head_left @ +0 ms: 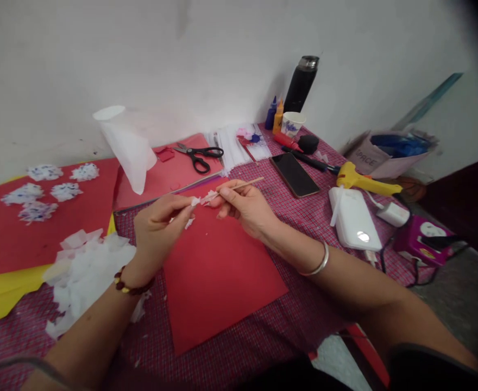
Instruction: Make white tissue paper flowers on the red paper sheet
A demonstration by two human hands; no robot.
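My left hand (159, 225) is closed in a pinch on a small scrap of white tissue paper (195, 202) above a red paper sheet (217, 279). My right hand (245, 206) is closed round a thin wooden stick (243, 184), whose near end meets the tissue between the two hands. A bead bracelet is on my left wrist and a metal bangle on my right.
A pile of white tissue (86, 269) lies left of the red sheet. Several tissue flowers (39, 195) rest on red paper at the far left. Scissors (198, 155), a phone (295, 175), a yellow glue gun (363, 180), a power bank (353, 220) and a black flask (301, 84) lie beyond.
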